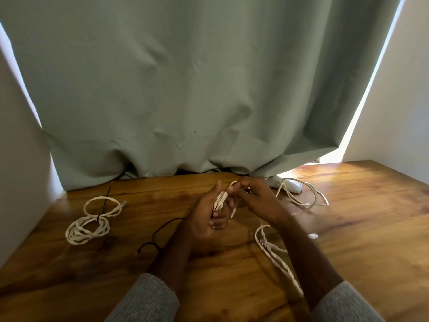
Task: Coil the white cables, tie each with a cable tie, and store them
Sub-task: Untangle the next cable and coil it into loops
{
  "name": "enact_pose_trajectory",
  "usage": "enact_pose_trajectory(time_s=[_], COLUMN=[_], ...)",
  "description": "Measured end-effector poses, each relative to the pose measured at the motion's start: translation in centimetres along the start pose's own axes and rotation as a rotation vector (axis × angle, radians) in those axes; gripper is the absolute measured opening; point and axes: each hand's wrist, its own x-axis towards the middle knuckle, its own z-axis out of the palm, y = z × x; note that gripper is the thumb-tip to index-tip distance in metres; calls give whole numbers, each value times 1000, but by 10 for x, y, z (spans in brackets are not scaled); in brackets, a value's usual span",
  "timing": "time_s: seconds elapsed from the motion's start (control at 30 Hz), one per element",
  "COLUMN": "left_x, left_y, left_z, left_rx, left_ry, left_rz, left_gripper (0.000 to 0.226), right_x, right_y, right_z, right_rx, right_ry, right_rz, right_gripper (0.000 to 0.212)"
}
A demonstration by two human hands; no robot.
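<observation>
Above the middle of the wooden table [371,228], my left hand [206,219] grips a small coil of white cable [220,201], fingers curled round its loops. My right hand [253,196] pinches a strand of that same cable at the top of the coil. The cable's loose tail [274,252] trails down past my right forearm toward the table's near edge. A white cable coil [88,228] bound by a black cable tie [104,205] lies at the left. A loose black cable tie [157,235] lies under my left wrist.
A loose white cable [304,194] and a white mouse-like device [293,185] sit at the back right by the green curtain [185,89]. A small white connector [313,236] lies to the right. White walls close in both sides.
</observation>
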Motion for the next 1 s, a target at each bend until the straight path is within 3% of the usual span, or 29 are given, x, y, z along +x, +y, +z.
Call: enact_pose_trajectory(time_s=[0.13, 0.27, 0.47, 0.6, 0.8, 1.0], left_x=[-10, -9, -5, 0, 1, 3], left_y=[5, 6, -1, -5, -10, -14], left_z=[-9, -15, -9, 8, 8, 19], left_rx=[1, -84, -29, -66, -304, -280], left_ry=[-93, -204, 32, 189, -24, 64], left_rz=[26, 13, 54, 85, 81, 97], left_gripper=[37, 39, 52, 45, 40, 43], right_x=[-3, -3, -5, -1, 4, 4], right_y=[16, 16, 10, 6, 12, 18], right_z=[21, 35, 55, 54, 38, 37], right_rx=[-16, 30, 38, 60, 109, 61], right_ry=[184, 131, 266, 422, 406, 506], right_rz=[7, 40, 68, 181, 303, 273], right_gripper=[25, 25, 53, 63, 59, 60])
